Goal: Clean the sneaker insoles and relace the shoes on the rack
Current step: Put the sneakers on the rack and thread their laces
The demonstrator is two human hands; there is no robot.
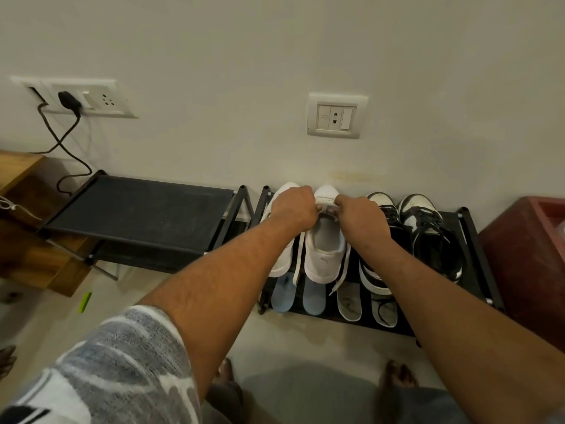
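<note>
Both hands (325, 211) closed — gripping lace (324, 206).

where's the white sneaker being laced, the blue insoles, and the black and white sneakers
white sneaker (324, 255): head view, heel
blue insoles (282, 296): head view, middle of the left one
black and white sneakers (419, 209): head view, toe of the right one

A faint embossed leaping-cat logo is seen on the heel of the white sneaker (324, 240). Small dark print is seen on the light blue insole (282, 293) below it, but it cannot be read.
</note>
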